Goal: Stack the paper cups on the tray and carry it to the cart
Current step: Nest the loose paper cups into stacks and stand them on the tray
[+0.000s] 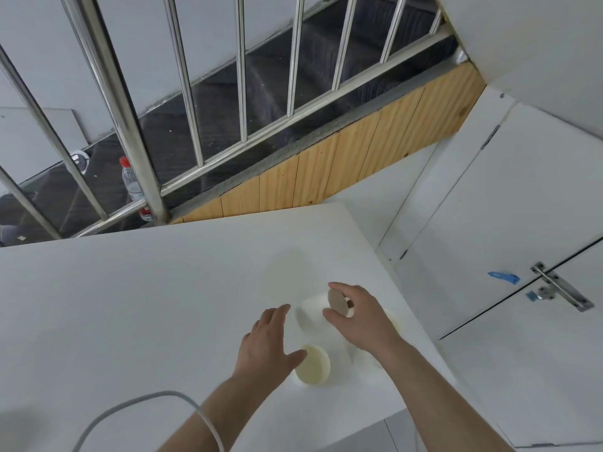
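Paper cups sit near the right edge of the white table (130, 305), close in front of me. My right hand (360, 316) grips one cup (321, 313) that lies tipped on its side, thumb and fingers pinching around its base so the round tan bottom faces up toward me. My left hand (272, 344) is spread open with fingers loose, its thumb just touching the rim of an upright cup (313, 365) whose cream inside shows. Another cup (393, 318) peeks out behind my right wrist, mostly hidden. White cups against the white table blur together, so their outlines are hard to trace. A grey cable (137, 402) loops across my left forearm.
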